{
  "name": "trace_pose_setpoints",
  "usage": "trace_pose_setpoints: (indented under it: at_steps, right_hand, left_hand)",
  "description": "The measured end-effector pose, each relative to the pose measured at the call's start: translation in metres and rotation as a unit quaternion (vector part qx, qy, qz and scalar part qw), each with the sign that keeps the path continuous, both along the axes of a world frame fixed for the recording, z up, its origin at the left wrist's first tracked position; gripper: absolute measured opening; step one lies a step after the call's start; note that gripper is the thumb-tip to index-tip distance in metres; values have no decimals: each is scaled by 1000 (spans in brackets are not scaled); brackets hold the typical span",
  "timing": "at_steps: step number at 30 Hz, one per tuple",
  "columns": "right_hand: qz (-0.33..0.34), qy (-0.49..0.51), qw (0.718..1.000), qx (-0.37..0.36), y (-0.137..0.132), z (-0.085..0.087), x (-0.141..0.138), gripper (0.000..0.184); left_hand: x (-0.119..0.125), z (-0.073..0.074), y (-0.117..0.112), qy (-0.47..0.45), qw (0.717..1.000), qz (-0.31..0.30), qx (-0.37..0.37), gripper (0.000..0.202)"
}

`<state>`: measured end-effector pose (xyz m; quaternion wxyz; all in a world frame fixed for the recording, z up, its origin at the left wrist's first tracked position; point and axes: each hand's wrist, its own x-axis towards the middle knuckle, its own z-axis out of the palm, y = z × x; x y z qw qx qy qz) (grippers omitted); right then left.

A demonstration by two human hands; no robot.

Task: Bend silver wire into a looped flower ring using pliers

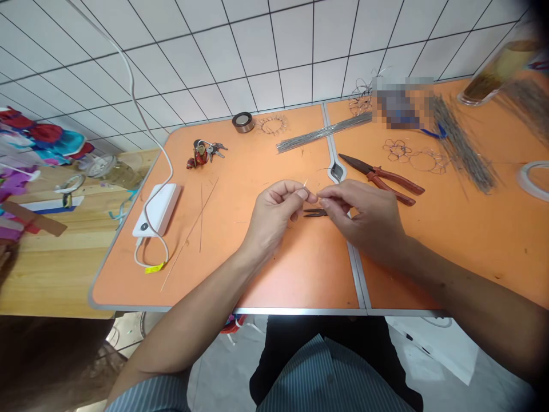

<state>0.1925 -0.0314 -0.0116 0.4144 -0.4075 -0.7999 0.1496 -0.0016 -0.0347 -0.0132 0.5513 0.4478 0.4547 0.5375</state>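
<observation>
My left hand (pixel 281 207) is closed in a pinch on a thin wire (pixel 305 184), whose bright tip pokes up above the thumb. Close beside it, my right hand (pixel 362 210) also pinches, its fingertips meeting near the left ones. The wire seems to run between both hands, though most of it is hidden by fingers. Under the right hand lie small dark-tipped pliers (pixel 315 212), their handles covered. Larger pliers with red handles (pixel 381 177) rest just beyond the right hand. Two loose straight wires (pixel 201 220) lie on the orange table to the left.
Behind the hands are a bundle of straight wires (pixel 323 133), a tape roll (pixel 243 122) and keys (pixel 210 150). A white power bank (pixel 157 210) with a cable sits left. Flower-shaped wire pieces (pixel 397 150), another wire bundle (pixel 465 146) and a cup (pixel 482 86) stand right.
</observation>
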Motion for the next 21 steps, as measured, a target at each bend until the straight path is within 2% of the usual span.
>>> trace_pose_setpoints:
  at_steps: [6,9,13,17,21]
  right_hand:
    - [-53,33,998,12,10,8,8,22]
    - [-57,40,998,3,14,5,11,14]
    - [-41,60,994,-76,12,7,11,13]
    - [-11,95,980,-176,7,12,7,12]
    - [-1,119,967,-226,5,16,6,13]
  left_hand:
    - [-5,6,0,-6,998,-61,-19,19]
    - [-5,9,-2,-5,997,-65,-26,17]
    - [-4,11,-2,7,999,-39,-25,18]
    - [-2,11,0,16,999,-11,-26,19]
    - [-2,9,1,22,999,8,-35,19]
